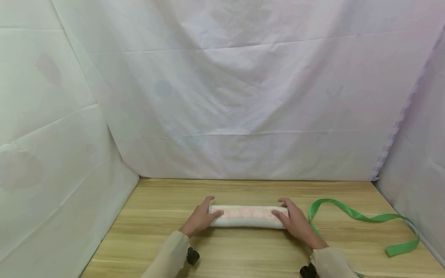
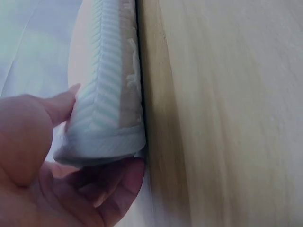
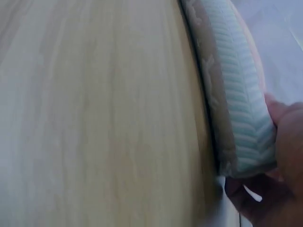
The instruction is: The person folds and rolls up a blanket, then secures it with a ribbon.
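Observation:
A rolled towel point(image 1: 248, 217) lies crosswise on the wooden table, white and pale green with a pink band of light figures. Its herringbone stripes show up close in the left wrist view. At the roll's left end, my left hand point(image 1: 200, 217) grips it, thumb on top and fingers curled by the end. My right hand point(image 1: 295, 220) holds the other end likewise, its thumb pressed on the pink band. In the right wrist view the fingers of that hand point(image 3: 265, 189) bend beneath the towel's end and are partly cut off by the frame.
A loose green ribbon point(image 1: 368, 218) curls over the right part of the table point(image 1: 243, 255), close to my right hand. White cloth point(image 1: 236, 96) hangs along the back and both sides of the tabletop.

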Tool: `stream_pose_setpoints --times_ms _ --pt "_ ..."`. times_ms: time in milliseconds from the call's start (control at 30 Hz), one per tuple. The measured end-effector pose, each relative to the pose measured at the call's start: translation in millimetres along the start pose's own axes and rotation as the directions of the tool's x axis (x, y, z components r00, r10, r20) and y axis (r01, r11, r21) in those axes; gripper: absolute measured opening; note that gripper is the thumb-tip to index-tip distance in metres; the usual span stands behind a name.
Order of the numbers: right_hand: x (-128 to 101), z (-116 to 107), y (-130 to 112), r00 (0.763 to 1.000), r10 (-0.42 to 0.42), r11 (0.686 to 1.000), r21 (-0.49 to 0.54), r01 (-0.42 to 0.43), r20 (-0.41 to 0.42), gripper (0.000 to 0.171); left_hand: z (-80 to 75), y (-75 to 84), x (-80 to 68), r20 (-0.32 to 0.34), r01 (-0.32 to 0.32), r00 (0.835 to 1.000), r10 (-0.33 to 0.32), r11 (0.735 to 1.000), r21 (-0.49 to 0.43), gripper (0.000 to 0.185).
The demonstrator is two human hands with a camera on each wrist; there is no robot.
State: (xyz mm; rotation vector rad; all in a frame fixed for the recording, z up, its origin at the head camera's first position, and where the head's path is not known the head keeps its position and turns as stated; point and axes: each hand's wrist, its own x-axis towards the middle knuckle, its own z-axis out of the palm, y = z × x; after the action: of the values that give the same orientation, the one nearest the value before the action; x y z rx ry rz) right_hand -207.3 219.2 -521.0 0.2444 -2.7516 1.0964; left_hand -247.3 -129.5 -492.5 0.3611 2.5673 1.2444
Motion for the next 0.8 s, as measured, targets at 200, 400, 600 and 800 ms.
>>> stream_pose_setpoints --times_ms 200,400,600,800 --pt "0 4 -6 0.996 -0.009 0.997 -0.072 0.002 -0.092 0.053 5.6 4.9 2.9 -0.083 -0.008 0.996 0.014 0.998 0.07 0.072" --pt "0 7 -16 0.928 -0.334 0.902 -0.339 0.266 -0.162 0.032 11.9 12.4 0.5 -0.189 -0.105 0.969 0.161 0.956 0.272 0.06" --pt "-1 10 -26 0.787 -0.61 0.724 -0.47 0.506 -0.092 0.035 19.2 19.6 -4.4 -0.248 -0.261 0.883 0.398 0.856 0.447 0.05" --pt "-10 13 -34 0.801 -0.598 0.712 -0.469 0.523 -0.014 0.049 29.9 19.5 -4.1 -0.202 -0.381 0.79 0.578 0.722 0.578 0.038"
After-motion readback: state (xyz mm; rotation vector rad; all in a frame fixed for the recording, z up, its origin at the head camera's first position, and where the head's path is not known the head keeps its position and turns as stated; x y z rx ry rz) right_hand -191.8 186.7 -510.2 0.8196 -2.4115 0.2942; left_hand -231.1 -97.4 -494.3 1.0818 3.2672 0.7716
